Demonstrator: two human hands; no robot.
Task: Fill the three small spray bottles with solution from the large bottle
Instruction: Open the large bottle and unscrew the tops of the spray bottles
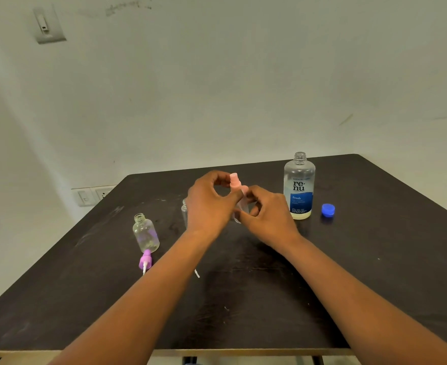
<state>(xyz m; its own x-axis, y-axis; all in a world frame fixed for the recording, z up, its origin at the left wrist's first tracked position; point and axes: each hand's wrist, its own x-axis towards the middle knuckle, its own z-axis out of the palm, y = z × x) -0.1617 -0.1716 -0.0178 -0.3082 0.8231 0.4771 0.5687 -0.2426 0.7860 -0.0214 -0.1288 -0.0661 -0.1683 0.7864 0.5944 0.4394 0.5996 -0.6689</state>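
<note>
Both hands hold one small clear spray bottle [241, 206] above the middle of the dark table [269, 299]. My left hand [209, 204] pinches its pink spray top [235, 180]; my right hand [266, 216] grips the bottle's body. The large "renu" bottle [299, 186] stands uncapped at the right, with a little liquid at its bottom. Its blue cap [328, 209] lies beside it. At the left stands an uncapped small bottle [145, 233], with its purple spray top [145, 260] lying in front. Another small bottle [184, 209] is mostly hidden behind my left hand.
A thin white tube [197, 273] shows by my left forearm on the table. The table stands against a pale wall with a socket plate [93, 195] at the left. The table's front edge [243, 352] runs along the bottom of the view.
</note>
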